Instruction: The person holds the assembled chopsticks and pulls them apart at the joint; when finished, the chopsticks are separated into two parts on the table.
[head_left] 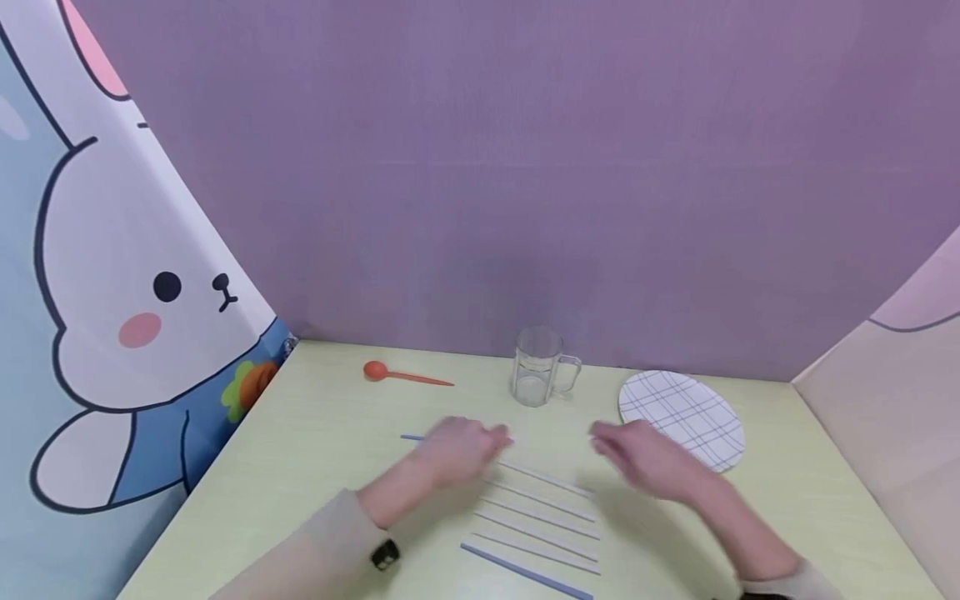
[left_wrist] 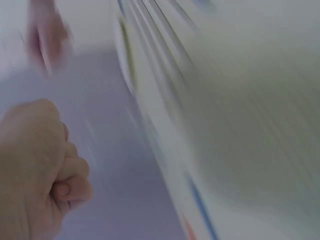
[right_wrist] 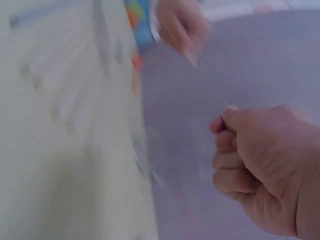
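Observation:
Both hands are raised over the table with their fingers curled in, apart from each other. My left hand [head_left: 459, 450] overlaps a blue stick [head_left: 411, 437] in the head view, and a small pale tip shows at its fingertips. My right hand [head_left: 648, 458] is near the plate, thumb pressed against the curled index finger in the right wrist view. I cannot tell whether a thin thing is pinched in either hand. Below and between them, several thin white sticks [head_left: 547, 479] lie in slanting rows, with a second, thicker blue stick [head_left: 525, 571] nearest me.
Behind the hands stands a clear glass mug [head_left: 532, 379], handle to the right. An orange spoon [head_left: 377, 371] lies at the back left. A white checked plate [head_left: 682, 417] is at the right. A purple backdrop [head_left: 525, 167] rises along the table's far edge.

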